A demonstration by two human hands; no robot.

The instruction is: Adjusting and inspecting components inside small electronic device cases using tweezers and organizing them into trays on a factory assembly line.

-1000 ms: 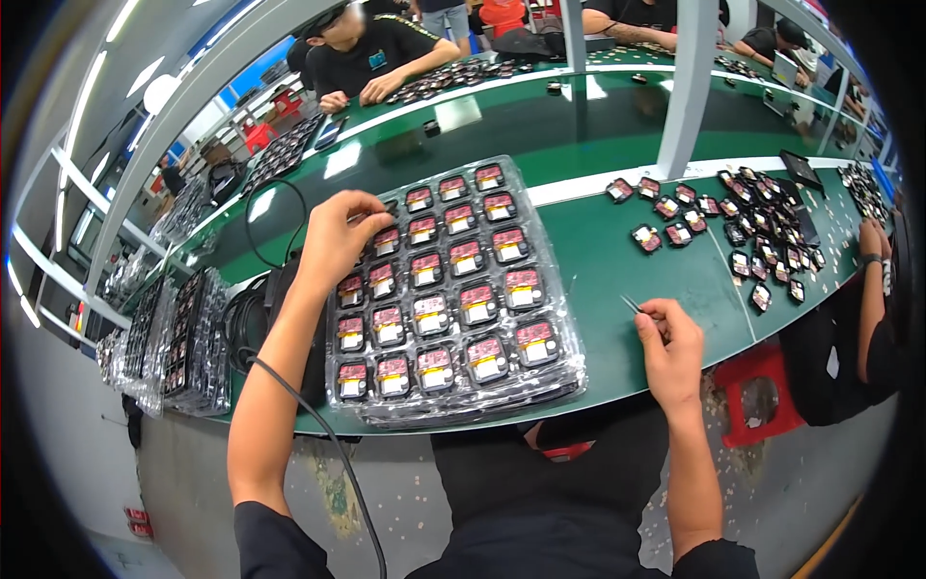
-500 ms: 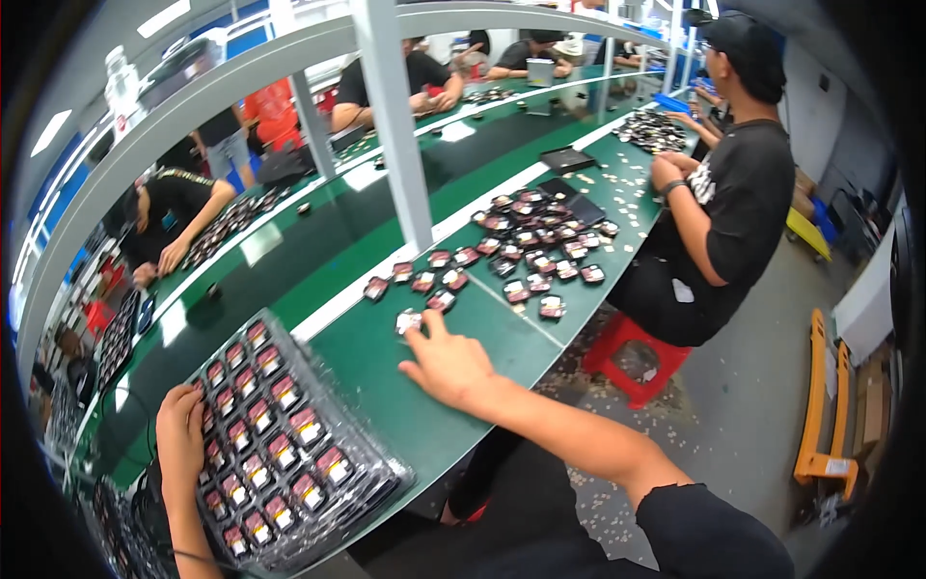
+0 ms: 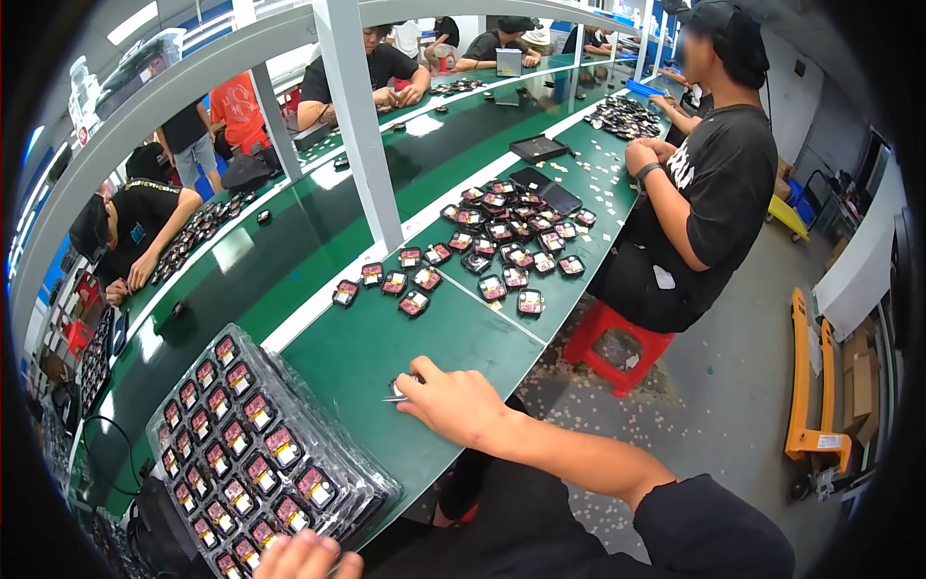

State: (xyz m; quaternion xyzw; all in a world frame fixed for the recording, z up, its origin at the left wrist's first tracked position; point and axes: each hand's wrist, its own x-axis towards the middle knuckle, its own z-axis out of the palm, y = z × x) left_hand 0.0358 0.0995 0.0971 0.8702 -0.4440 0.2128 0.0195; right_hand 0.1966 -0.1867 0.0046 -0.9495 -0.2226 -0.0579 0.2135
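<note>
So the green workbench (image 3: 347, 362) runs diagonally from lower left to upper right, with a seated co-worker (image 3: 728, 183) at its edge on the right. The stack of clear plastic trays (image 3: 357, 473) sits lower left; its moulded pockets seem to be what keeps the labelled cases in neat rows, labels up. The heap of black labelled cases (image 3: 497, 227) is mid-frame, loose and jumbled since nothing there separates them. My guess is it's placed for easy right-hand reach.

Right hand (image 3: 458, 405), just below centre: fingers pinched narrow on a small black case (image 3: 398, 385), between heap and trays. A thin metal tool (image 3: 393, 399), maybe tweezers, pokes out too, probably tucked in the grip so fingertips stay usable. Left hand (image 3: 301, 560) is cut off at the bottom edge by the trays, fingers loosely bent; can't tell if it's holding anything.
</note>
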